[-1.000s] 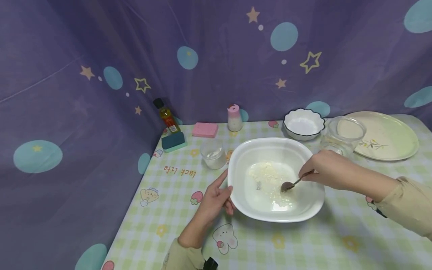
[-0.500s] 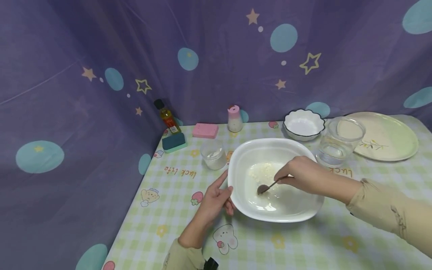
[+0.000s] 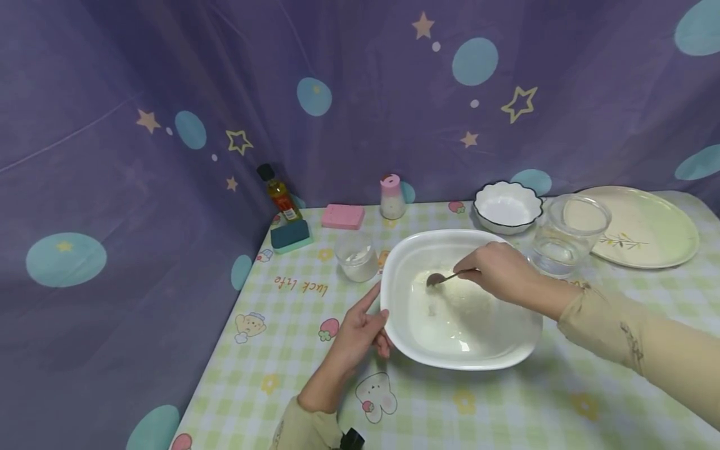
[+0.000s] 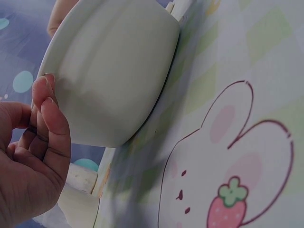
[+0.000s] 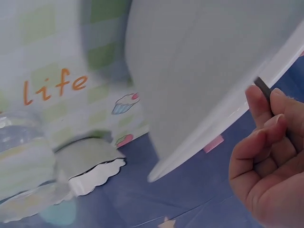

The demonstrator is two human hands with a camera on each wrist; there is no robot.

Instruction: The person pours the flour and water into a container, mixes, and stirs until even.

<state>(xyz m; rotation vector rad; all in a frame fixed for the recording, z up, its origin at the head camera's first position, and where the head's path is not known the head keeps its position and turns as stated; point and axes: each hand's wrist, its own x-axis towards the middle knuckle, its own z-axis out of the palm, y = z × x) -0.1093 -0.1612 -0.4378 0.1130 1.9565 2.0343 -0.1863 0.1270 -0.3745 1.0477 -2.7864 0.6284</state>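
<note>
Pinching the spoon [image 3: 435, 279] firmly between thumb and fingers, the right hand [image 3: 500, 273] has moved it toward the far wall of the white basin [image 3: 395, 294]; fewer pale clumps show, so the mixture is probably blending. The left hand [image 3: 357, 331] grips the basin's left rim, mid-table. A scalloped bowl [image 3: 508, 207] stands near the table's [image 3: 427, 412] far edge.

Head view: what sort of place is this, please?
Probably a makeshift food-preparation corner, perhaps at home: a checked tablecloth, a spoon held inside a white basin, and a patterned curtain hung behind.
</note>
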